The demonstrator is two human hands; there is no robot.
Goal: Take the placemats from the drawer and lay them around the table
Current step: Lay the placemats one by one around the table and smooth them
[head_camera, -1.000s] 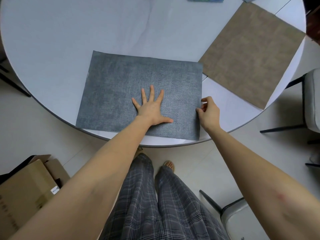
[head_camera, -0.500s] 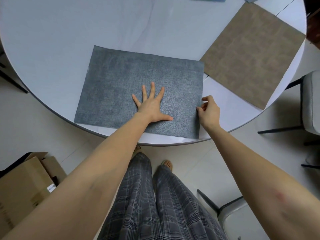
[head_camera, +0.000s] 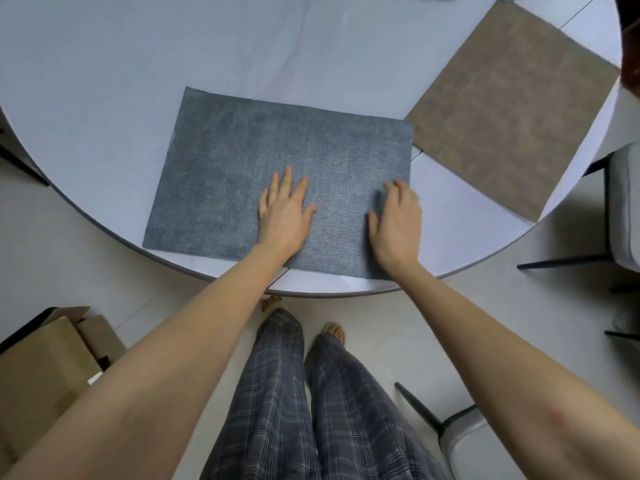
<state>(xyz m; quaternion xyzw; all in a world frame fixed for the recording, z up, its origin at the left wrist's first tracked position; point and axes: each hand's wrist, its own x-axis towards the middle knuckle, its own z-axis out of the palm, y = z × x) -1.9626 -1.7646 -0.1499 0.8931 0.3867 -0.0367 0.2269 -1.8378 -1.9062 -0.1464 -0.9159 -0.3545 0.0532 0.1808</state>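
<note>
A blue-grey placemat [head_camera: 249, 168] lies flat on the round white table [head_camera: 138, 64], near its front edge. My left hand [head_camera: 285, 214] presses palm-down on the mat's lower middle, fingers apart. Palm-down too, my right hand [head_camera: 396, 220] rests on the mat's right side, overlapping its right edge, fingers loosely spread. A brown placemat [head_camera: 509, 105] lies flat at the table's right side, its corner close to the blue-grey mat's top right corner.
A grey padded chair [head_camera: 623, 209] stands to the right of the table, and another chair [head_camera: 471, 441] is at the lower right. An open cardboard box [head_camera: 45, 368] sits on the floor at the lower left. My legs stand against the table's front edge.
My right hand let go of the mat's right edge and now lies flat on top of it. My left hand has slid slightly and its fingers drew closer together.
</note>
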